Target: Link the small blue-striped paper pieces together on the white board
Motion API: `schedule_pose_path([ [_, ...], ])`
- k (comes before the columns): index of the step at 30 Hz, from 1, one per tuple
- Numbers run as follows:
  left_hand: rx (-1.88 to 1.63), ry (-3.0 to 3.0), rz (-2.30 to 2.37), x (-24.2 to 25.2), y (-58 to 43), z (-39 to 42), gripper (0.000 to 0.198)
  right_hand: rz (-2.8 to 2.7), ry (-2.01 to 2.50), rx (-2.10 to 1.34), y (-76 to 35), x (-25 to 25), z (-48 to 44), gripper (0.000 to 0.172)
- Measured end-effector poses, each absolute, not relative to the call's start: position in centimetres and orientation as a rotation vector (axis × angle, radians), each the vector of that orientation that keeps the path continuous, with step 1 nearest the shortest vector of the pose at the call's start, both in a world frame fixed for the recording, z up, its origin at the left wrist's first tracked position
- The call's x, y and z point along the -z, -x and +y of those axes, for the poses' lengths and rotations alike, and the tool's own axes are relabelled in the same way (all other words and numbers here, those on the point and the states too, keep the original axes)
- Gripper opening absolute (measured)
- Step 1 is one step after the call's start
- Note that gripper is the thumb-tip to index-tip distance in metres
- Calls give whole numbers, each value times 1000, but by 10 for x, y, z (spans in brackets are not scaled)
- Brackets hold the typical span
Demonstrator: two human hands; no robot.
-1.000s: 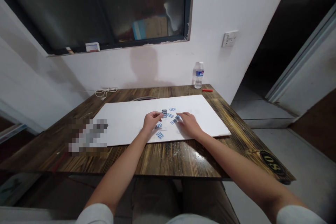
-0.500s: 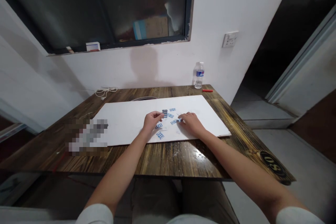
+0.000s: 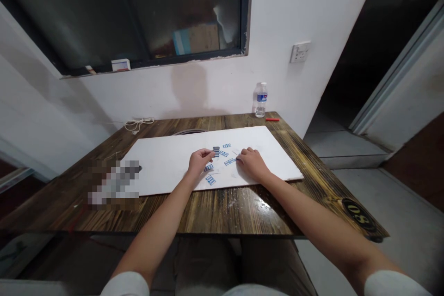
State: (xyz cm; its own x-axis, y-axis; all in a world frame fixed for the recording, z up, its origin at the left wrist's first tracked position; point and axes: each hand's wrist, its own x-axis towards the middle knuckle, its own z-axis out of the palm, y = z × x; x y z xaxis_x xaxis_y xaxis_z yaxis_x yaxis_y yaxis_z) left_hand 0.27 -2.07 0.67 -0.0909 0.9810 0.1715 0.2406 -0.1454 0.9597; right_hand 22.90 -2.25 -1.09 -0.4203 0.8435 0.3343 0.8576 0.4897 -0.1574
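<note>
Between the thumb and fingers of my left hand [image 3: 200, 162] is a small dark-and-blue striped piece [image 3: 216, 151], held over the white board [image 3: 166, 162]. My right hand [image 3: 252, 164] rests low on the board with its fingers bent together; whatever its fingertips hold is too small to make out. Several blue-outlined pieces lie about the hands: one [image 3: 226, 145] behind, one [image 3: 224, 153] beside the held piece, one [image 3: 229, 162] left of my right fingertips, one [image 3: 208, 167] by my left hand and one [image 3: 210, 180] near the front edge.
The board lies on a dark wooden table [image 3: 222, 212]. At the back right stand a water bottle [image 3: 261, 100] and a red pen [image 3: 272, 120]. A white cable [image 3: 138, 123] is coiled at the back left. A blurred item [image 3: 116, 182] covers the board's left end.
My right fingertips have shifted slightly and uncover more of the piece to their left. My left hand keeps its hold. The whole view has moved a little.
</note>
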Motion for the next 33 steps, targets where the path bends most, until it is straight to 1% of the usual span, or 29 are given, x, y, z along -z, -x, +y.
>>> schedule_pose_path([
  [7,-1308,-1445,1376,-8,-4,-23,30,-2423,1361,139,-227,12,-20,29],
  [14,-1316,-1441,1394,-5,-2,-20,34,-2502,1360,285,-227,13,-15,25],
  [26,-1337,-1442,1366,-6,-2,-20,28,-2620,1207,470,-232,13,-11,25],
  [33,-1337,-1449,1356,-5,-1,-18,30,-2567,1169,435,-237,11,-10,25],
])
